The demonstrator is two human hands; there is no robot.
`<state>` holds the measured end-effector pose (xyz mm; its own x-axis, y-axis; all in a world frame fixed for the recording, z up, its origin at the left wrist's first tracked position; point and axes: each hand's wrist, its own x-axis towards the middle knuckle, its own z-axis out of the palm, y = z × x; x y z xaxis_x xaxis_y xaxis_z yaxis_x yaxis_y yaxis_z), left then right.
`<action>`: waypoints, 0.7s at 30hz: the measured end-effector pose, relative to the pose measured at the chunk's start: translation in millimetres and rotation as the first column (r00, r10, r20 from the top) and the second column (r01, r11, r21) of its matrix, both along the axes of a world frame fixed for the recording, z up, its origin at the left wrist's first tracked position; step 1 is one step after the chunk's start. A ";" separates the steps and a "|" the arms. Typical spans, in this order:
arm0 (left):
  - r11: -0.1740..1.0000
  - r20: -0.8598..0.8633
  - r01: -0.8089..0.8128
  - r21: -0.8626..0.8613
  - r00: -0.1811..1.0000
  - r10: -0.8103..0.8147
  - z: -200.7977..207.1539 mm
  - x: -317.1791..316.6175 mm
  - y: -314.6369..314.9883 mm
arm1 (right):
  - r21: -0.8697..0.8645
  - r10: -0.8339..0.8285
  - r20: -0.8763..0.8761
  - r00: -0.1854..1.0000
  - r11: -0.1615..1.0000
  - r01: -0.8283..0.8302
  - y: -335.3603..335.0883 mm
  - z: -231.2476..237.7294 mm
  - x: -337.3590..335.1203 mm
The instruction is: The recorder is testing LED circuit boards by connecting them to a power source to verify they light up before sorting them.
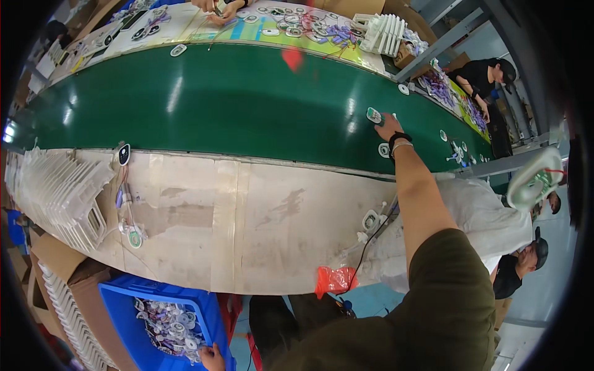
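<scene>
My right arm stretches across the green belt, and my right hand (388, 127) pinches a small oval white device (373, 115) with a green circuit board. Just below that hand, another oval white piece (384, 150) lies on the belt near its edge. Low in the view, my left hand (212, 358) is closed over the right rim of a blue bin (211, 309). Many small white parts with purple pieces and wires (170, 328) fill the bin. My left hand's fingers are partly hidden.
A pale worktop (291, 204) runs along the belt, with stacked white plastic frames (62, 198) and wired parts (135, 238) at left. A red plastic packet (335, 281) and white plastic sheeting (464, 213) lie at right. Co-workers (486, 80) sit beyond; a metal post (439, 46) stands between.
</scene>
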<state>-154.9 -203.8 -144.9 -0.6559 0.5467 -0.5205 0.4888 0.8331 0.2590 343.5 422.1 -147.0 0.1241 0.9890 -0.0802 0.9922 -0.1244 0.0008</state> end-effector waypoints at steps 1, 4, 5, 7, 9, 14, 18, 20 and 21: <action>0.987 -0.029 0.013 0.161 1.000 -0.008 -1.5 0.4 0.4 | -0.039 -0.033 -0.042 0.999 0.999 0.031 1.7 -0.9 2.6; 0.997 0.017 0.028 0.074 0.999 -0.030 -1.3 -4.8 -4.3 | -0.083 -0.150 -0.082 0.985 0.986 0.143 5.9 -10.2 5.4; 0.999 0.040 0.038 0.010 0.998 -0.039 3.2 -8.6 -10.0 | -0.045 -0.204 -0.028 0.978 0.978 0.203 7.0 -18.4 0.7; 0.999 0.048 0.046 0.000 0.998 -0.046 12.9 -17.0 -22.4 | -0.139 -0.153 -0.024 0.988 0.979 0.148 7.3 -27.7 -5.9; 0.998 0.094 0.045 0.039 0.994 -0.049 19.1 -26.1 -32.1 | 0.080 0.030 -0.116 0.993 0.997 -0.021 -4.9 -36.2 -23.3; 0.976 0.158 -0.088 -0.201 0.980 0.121 -4.4 -25.2 -22.1 | 0.389 0.305 -0.458 0.835 0.913 -0.120 -41.0 6.5 -107.2; 0.903 0.011 0.089 0.420 0.995 -0.103 11.1 -13.4 11.5 | 0.420 0.409 -0.574 0.710 0.891 -0.173 -95.9 67.8 -195.0; 0.784 0.170 -0.028 0.620 0.980 -0.100 32.8 -2.8 50.2 | 0.460 0.521 -0.615 0.592 0.847 -0.268 -135.1 98.6 -233.0; 0.677 0.246 -0.078 0.732 0.956 -0.156 47.7 5.3 72.1 | 0.435 0.541 -0.622 0.565 0.840 -0.326 -156.9 111.9 -250.9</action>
<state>-149.6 -131.7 -97.2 -0.5238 0.8469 -0.0919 0.3295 0.3009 0.8949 92.6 265.2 -35.1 -0.3126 0.9011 0.3004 0.6021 0.4326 -0.6711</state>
